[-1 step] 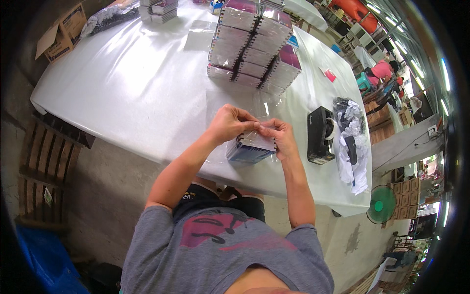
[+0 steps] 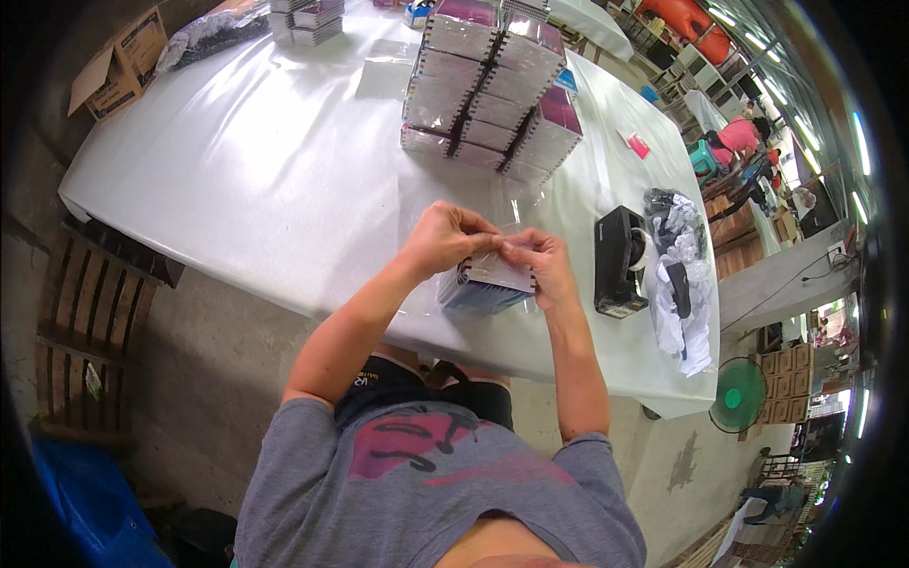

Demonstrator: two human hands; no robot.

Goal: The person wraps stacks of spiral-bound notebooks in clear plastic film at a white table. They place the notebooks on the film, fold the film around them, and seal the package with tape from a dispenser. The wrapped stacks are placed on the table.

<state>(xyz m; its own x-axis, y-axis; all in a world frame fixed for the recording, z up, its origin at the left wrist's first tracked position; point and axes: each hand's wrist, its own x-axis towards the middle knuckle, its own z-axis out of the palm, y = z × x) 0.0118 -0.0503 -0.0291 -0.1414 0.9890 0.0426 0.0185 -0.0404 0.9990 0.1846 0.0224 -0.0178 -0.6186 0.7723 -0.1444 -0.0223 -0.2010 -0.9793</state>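
A small block of spiral-bound notebooks (image 2: 488, 295), with a blue cover facing me, stands near the table's front edge. Clear plastic film (image 2: 516, 201) lies around it and spreads on the table behind. Above its top, my left hand (image 2: 445, 237) pinches the film between thumb and fingers. My right hand (image 2: 546, 270) comes in from the other side, also pinching film, its fingertips meeting the left ones. Just what the fingertips hold at the meeting point is partly hidden. Behind my hands rises a tall pile of film-wrapped notebook blocks (image 2: 464, 90) with purple tops.
To the right stand a black tape dispenser (image 2: 617, 265) and crumpled white plastic (image 2: 677, 284) with a dark object on it. A pink packet (image 2: 638, 145) lies farther back. Another notebook pile (image 2: 308, 21) and a cardboard box (image 2: 118, 66) are far left. A person (image 2: 737, 140) sits beyond.
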